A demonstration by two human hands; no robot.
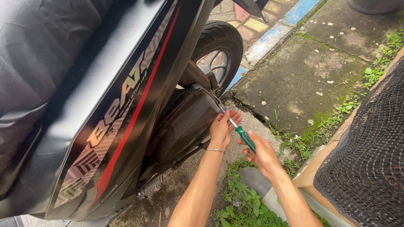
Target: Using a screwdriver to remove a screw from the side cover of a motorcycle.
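Two hands at work beside a parked scooter.
Scooter [105,105]: black body panel with a red stripe, fills the left half.
Ground [303,75]: cracked concrete slabs with weeds.
Rear wheel [219,50]: black tyre, behind the cover.
Engine cover [185,122]: black, below the panel.
Right hand [261,152]: grip closed around the screwdriver's green handle.
Left hand [222,126]: fingers pinched on the metal shaft, touching the cover's edge; thin bracelet on the wrist.
Screwdriver [240,132]: between both hands, tip at the cover's rear edge.

Translucent green plastic screwdriver handle [245,139], matt black plastic cover [185,122], rough concrete [303,80]
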